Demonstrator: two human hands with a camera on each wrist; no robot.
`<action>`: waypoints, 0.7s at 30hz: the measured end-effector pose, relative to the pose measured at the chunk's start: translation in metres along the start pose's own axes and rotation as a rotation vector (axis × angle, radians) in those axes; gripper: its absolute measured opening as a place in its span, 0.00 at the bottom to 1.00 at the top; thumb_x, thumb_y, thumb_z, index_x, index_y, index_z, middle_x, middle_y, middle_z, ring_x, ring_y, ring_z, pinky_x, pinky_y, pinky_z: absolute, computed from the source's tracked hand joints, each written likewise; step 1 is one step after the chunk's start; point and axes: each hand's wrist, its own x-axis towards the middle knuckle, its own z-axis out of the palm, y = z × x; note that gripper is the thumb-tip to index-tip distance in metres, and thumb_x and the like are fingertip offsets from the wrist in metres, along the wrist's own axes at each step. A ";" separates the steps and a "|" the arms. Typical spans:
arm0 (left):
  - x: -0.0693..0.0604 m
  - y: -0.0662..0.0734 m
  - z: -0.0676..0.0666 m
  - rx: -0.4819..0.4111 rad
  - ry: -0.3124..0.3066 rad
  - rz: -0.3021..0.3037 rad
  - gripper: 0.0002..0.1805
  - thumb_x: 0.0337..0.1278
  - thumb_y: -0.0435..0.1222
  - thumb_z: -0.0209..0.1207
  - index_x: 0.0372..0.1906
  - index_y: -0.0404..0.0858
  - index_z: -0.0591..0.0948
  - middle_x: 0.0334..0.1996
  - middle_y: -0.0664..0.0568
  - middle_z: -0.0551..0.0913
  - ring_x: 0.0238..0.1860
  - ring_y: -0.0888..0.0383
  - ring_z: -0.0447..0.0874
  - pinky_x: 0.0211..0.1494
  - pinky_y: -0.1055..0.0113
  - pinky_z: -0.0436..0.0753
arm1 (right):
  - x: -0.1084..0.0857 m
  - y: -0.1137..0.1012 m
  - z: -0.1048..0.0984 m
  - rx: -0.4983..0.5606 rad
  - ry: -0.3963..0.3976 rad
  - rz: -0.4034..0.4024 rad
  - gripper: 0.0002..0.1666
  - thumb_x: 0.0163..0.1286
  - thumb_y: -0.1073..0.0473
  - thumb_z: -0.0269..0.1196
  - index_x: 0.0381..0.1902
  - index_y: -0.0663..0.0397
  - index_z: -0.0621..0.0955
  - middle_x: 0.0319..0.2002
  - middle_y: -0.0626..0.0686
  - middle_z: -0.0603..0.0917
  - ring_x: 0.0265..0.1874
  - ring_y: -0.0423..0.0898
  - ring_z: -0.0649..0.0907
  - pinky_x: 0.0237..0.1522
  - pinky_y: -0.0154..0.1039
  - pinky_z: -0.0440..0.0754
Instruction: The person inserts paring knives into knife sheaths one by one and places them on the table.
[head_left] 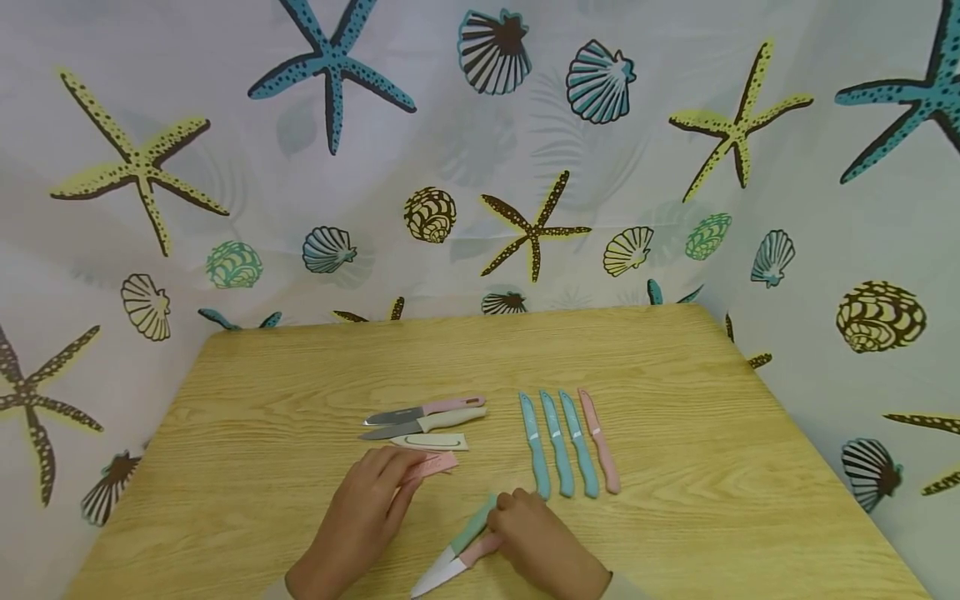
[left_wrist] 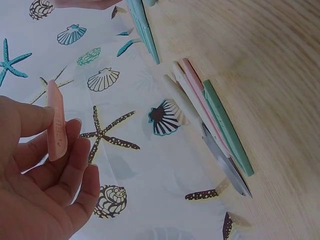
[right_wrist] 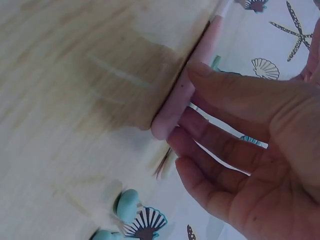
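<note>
My left hand [head_left: 362, 510] pinches a pink knife sheath [left_wrist: 57, 122] between thumb and fingers, above the table. My right hand [head_left: 534, 533] pinches the pink handle of a knife [right_wrist: 202, 50]; its pale blade points to the lower left in the head view. A green-handled knife [head_left: 472, 527] lies right alongside it, its handle end partly hidden by that hand. Beyond the left hand lie a white sheath [head_left: 442, 442], a cream-handled knife [head_left: 450, 419] and a pink-handled knife with a dark blade [head_left: 453, 406]. A green sheath [left_wrist: 225, 127] shows in the left wrist view.
Several slim knives lie side by side right of centre: blue ones [head_left: 558, 450] and a pink one [head_left: 600, 446] at the right end. The wooden table [head_left: 712, 433] is enclosed by a shell-and-starfish patterned cloth [head_left: 450, 150] at the back and sides.
</note>
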 end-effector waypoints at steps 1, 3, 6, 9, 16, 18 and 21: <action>0.000 0.000 0.000 -0.007 0.006 0.006 0.19 0.48 0.29 0.70 0.48 0.39 0.82 0.42 0.55 0.81 0.43 0.60 0.78 0.42 0.64 0.80 | 0.000 0.000 0.001 0.008 -0.005 -0.002 0.07 0.51 0.58 0.74 0.25 0.50 0.84 0.24 0.43 0.77 0.22 0.35 0.69 0.27 0.26 0.69; 0.001 0.000 0.001 -0.029 0.015 0.020 0.19 0.48 0.28 0.69 0.48 0.38 0.81 0.42 0.55 0.81 0.43 0.60 0.78 0.43 0.65 0.80 | 0.001 0.001 0.004 0.024 -0.005 -0.013 0.08 0.51 0.57 0.74 0.25 0.50 0.84 0.24 0.44 0.77 0.23 0.35 0.70 0.27 0.26 0.70; 0.001 -0.001 0.002 -0.055 0.021 0.031 0.19 0.49 0.28 0.69 0.48 0.38 0.81 0.43 0.55 0.80 0.44 0.61 0.77 0.43 0.66 0.80 | 0.002 0.002 0.008 0.048 0.009 -0.035 0.08 0.50 0.55 0.73 0.25 0.51 0.84 0.24 0.44 0.77 0.23 0.34 0.71 0.27 0.25 0.71; 0.000 -0.001 0.003 -0.067 0.024 0.033 0.18 0.49 0.28 0.68 0.48 0.38 0.81 0.44 0.55 0.80 0.45 0.60 0.77 0.44 0.67 0.80 | 0.003 0.003 0.008 0.056 0.009 -0.043 0.08 0.50 0.56 0.73 0.25 0.51 0.84 0.23 0.44 0.77 0.22 0.35 0.72 0.26 0.25 0.71; -0.001 0.000 0.004 -0.058 0.002 0.003 0.17 0.49 0.27 0.69 0.47 0.37 0.82 0.43 0.54 0.80 0.44 0.60 0.77 0.42 0.67 0.81 | 0.002 0.000 0.005 0.077 -0.020 0.020 0.13 0.57 0.47 0.65 0.23 0.48 0.86 0.20 0.41 0.75 0.20 0.36 0.73 0.24 0.26 0.70; -0.001 0.000 0.004 -0.053 -0.012 -0.015 0.17 0.48 0.27 0.69 0.47 0.37 0.82 0.43 0.54 0.80 0.44 0.60 0.77 0.43 0.67 0.81 | 0.002 0.000 0.005 0.073 -0.024 0.026 0.13 0.58 0.46 0.64 0.23 0.48 0.86 0.20 0.41 0.74 0.20 0.36 0.73 0.24 0.27 0.70; -0.002 0.000 0.004 -0.048 -0.023 -0.026 0.18 0.48 0.27 0.69 0.47 0.37 0.82 0.43 0.54 0.80 0.44 0.59 0.77 0.43 0.66 0.81 | 0.002 0.000 0.006 0.045 -0.027 0.013 0.09 0.56 0.50 0.67 0.24 0.48 0.87 0.21 0.42 0.76 0.21 0.36 0.75 0.24 0.26 0.71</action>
